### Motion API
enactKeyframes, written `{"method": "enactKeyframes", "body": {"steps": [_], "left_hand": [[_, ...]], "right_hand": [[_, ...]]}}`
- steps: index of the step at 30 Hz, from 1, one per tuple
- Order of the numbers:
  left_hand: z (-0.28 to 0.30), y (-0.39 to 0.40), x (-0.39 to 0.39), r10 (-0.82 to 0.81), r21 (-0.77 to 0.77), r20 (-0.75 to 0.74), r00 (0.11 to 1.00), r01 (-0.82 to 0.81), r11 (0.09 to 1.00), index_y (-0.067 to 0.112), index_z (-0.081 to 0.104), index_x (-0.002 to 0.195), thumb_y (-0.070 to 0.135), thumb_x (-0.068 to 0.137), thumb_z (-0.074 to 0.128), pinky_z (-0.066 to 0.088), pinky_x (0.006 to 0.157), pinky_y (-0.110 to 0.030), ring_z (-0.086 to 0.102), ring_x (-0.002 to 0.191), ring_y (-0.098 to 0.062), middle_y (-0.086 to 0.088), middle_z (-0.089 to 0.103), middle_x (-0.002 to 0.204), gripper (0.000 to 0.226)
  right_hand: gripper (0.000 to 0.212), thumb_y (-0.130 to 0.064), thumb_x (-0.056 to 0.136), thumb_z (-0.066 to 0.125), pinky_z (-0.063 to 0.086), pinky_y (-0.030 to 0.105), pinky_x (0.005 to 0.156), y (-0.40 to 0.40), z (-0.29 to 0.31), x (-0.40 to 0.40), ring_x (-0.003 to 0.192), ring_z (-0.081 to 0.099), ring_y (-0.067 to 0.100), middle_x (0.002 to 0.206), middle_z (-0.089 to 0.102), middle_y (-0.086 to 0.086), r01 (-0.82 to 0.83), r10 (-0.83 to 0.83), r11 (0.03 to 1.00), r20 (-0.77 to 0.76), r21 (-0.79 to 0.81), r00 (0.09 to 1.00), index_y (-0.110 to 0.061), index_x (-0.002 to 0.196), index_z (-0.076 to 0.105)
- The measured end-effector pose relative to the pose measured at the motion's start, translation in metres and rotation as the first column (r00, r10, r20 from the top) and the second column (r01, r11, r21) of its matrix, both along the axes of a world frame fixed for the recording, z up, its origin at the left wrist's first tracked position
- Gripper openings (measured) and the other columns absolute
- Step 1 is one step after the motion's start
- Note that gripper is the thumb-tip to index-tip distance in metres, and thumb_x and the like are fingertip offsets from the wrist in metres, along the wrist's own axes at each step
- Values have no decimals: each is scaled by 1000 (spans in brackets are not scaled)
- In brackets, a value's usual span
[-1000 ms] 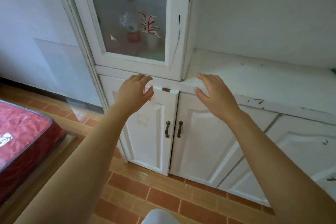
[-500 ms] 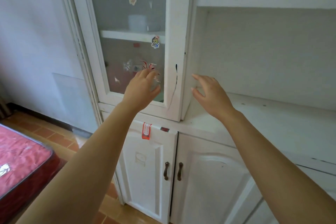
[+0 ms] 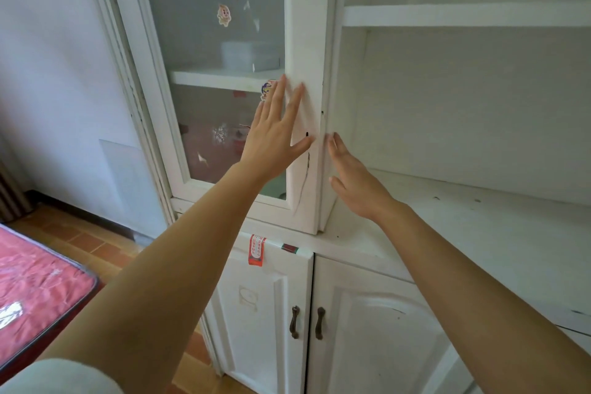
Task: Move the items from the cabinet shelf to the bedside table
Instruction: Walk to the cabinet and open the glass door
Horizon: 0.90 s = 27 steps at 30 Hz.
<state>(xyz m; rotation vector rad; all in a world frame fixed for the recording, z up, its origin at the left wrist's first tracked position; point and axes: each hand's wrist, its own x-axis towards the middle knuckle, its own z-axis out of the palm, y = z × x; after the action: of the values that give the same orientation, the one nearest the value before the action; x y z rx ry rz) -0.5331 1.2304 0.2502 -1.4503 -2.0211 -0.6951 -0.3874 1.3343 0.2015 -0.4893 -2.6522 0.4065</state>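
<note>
Both hands have come up from the lower doors to the glass door (image 3: 220, 73), centre frame. L hand (image 3: 271, 137) spread flat on door stile; R hand (image 3: 351, 179) fingers straight at door edge, holding nothing. Items blurry behind glass: white stack (image 3: 252, 54) on shelf (image 3: 220, 78), upper centre. I judge opening comes next; nothing moved yet.

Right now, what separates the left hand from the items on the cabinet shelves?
The closed glass door: in the head view the left hand lies flat against its frame, with the white containers behind the pane.
</note>
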Motion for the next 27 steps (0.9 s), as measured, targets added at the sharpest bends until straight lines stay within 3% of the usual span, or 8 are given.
{"method": "enactKeyframes", "body": {"steps": [6,8,12,15,21,24,27], "left_hand": [[-4,12,3,-14,23,31,999,13,1000,15,-7,146,47,88,49,3,116,-34,-7,145,-26,-13,-11,156,87],[-5,16,5,-19,52,61,998,16,999,14,-7,146,45,88,50,5,116,-35,-7,145,-26,-14,-10,156,87],[-8,22,9,3,78,71,997,-9,997,12,-9,145,49,87,46,4,117,-36,-7,144,-28,-17,-9,155,88],[-10,26,13,12,102,91,996,-21,995,11,-10,145,47,88,47,4,117,-36,-7,144,-29,-18,-9,155,89],[-7,29,19,13,132,97,995,-25,991,7,-8,145,38,88,51,2,119,-38,-7,144,-33,-22,-7,154,87],[-6,28,20,-12,136,98,995,-1,991,20,-4,146,35,85,57,6,118,-40,-6,143,-35,-23,-7,154,87],[-4,27,22,-39,120,50,998,33,992,38,5,144,28,83,60,21,115,-50,-7,142,-41,-27,-8,152,82]], "right_hand": [[75,-8,94,32,41,37,103,3,-5,-1,145,5,10,155,-20,-13,20,-20,997,-2,69,1000,-32,144,-18],[78,-4,92,31,47,34,92,5,-5,-1,145,7,11,155,-20,-13,29,-30,994,3,107,1000,-33,143,-19],[88,8,85,34,49,30,73,9,-6,-1,146,9,14,156,-20,-12,67,-73,978,21,196,997,-33,144,-18],[92,11,82,34,54,35,77,11,-10,0,146,6,16,156,-18,-11,69,-75,971,21,230,997,-33,143,-19],[83,7,86,30,51,32,82,11,-20,1,146,2,15,156,-18,-11,80,-92,963,35,259,995,-26,145,-17],[80,4,88,32,53,33,83,10,-22,0,146,2,16,156,-18,-11,92,-104,962,35,256,994,-25,145,-17],[81,1,89,35,54,37,83,10,-27,0,146,2,17,156,-19,-11,89,-105,965,50,247,993,-24,145,-17]]}}
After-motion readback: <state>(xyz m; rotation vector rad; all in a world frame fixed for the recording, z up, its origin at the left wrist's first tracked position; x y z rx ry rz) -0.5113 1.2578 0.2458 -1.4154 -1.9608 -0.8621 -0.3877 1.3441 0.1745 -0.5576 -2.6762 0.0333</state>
